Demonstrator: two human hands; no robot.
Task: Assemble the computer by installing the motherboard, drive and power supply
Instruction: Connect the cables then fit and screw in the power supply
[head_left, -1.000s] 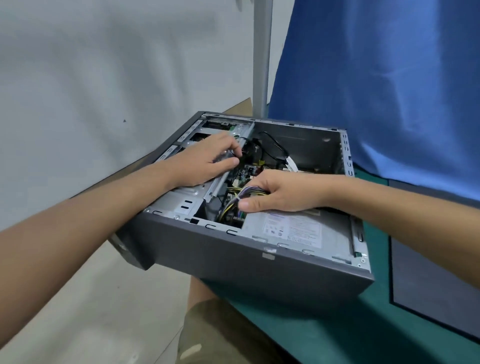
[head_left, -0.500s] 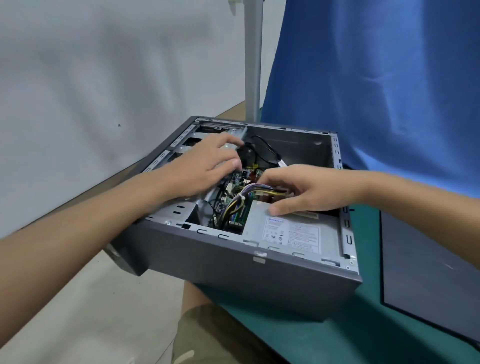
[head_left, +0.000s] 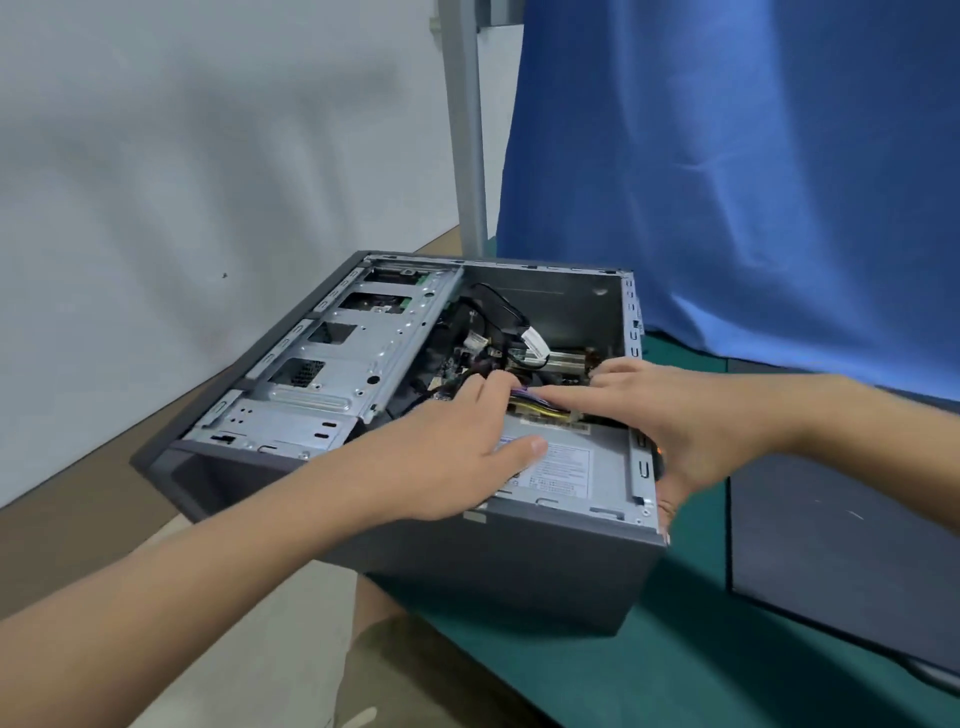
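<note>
Our left hand (head_left: 457, 457) has left the drive cage (head_left: 363, 353) and lies flat, fingers straight, on the one power supply (head_left: 571, 467); our right hand (head_left: 675, 415) spreads open across its far edge, both holding nothing, inside one case (head_left: 519, 571)

The left hand (head_left: 452, 462) and right hand (head_left: 675, 415) cover much of the motherboard (head_left: 449, 370), and the power supply (head_left: 602, 441) label is illegible.
</note>
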